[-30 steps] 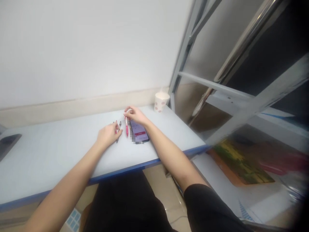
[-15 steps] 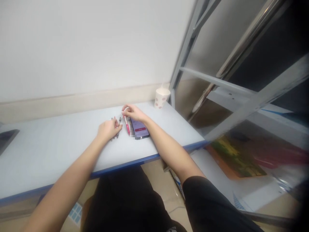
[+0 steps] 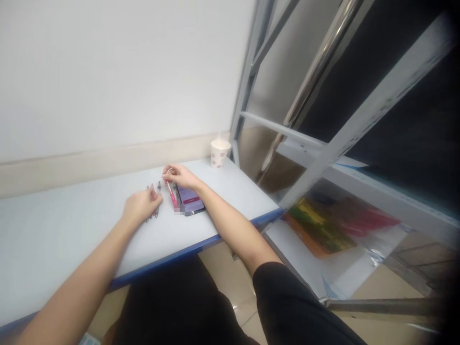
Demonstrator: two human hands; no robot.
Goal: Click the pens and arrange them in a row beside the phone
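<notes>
My left hand rests on the table, its fingers closed over a small row of slim pens that stick out above and below it. Just to the right, my right hand pinches the upper end of a pink-and-white pen. This pen slants with its pink end toward me, close to the tabletop; I cannot tell whether it touches. A phone with a lit screen lies beside the pink pen, its upper part hidden by my right hand and wrist.
A white patterned paper cup stands at the table's back right corner. The white table has a blue front edge and meets the wall. A metal frame rises at the right, with a colourful packet on its lower shelf.
The view has swung to the right, so the table, cup and hands sit further left in the picture. Both hands keep nearly the same grip and place among the pens.
</notes>
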